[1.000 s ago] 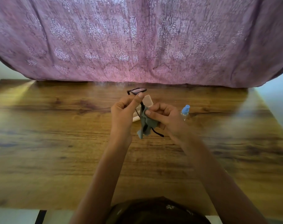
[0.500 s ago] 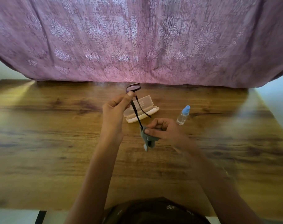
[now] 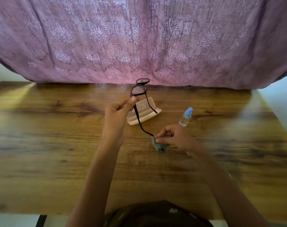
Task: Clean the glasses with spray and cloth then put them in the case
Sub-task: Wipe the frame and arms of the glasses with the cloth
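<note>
Holds the glasses (image 3: 138, 90) up over the far middle of the wooden table (image 3: 57, 145), above the open case (image 3: 149, 116). Pinches them with the left hand (image 3: 118, 110) at the hinge corner of the nearer lens, thumb and forefinger closed on the frame, remaining fingers curled into the palm. Shows a thin, dark, glossy frame with two rounded lenses, one seen just past the other. Has both temples unfolded: long, slim, slightly curved dark arms, one hanging over the case, the other slanting down toward the right hand (image 3: 175, 136). Grips the tip of that lower temple through the cleaning cloth (image 3: 160, 145), right thumb and fingertips pinched together on it, low over the tabletop. Leaves the rest of the cloth dangling below the fingers: small, grey, soft, crumpled. Cannot tell whether it touches the wood.

Behind the hands, lying on the table: a pale cream hard-plastic case, oblong with rounded ends, translucent lid tipped back. Near its right end, apart from it and upright: a small clear spray bottle (image 3: 185, 117) with a light blue cap. Underneath: warm brown wood grain, smooth with a slight sheen. Along the far edge: draped pinkish-purple fabric (image 3: 139, 38) with a pale floral pattern, creased in soft folds.
</note>
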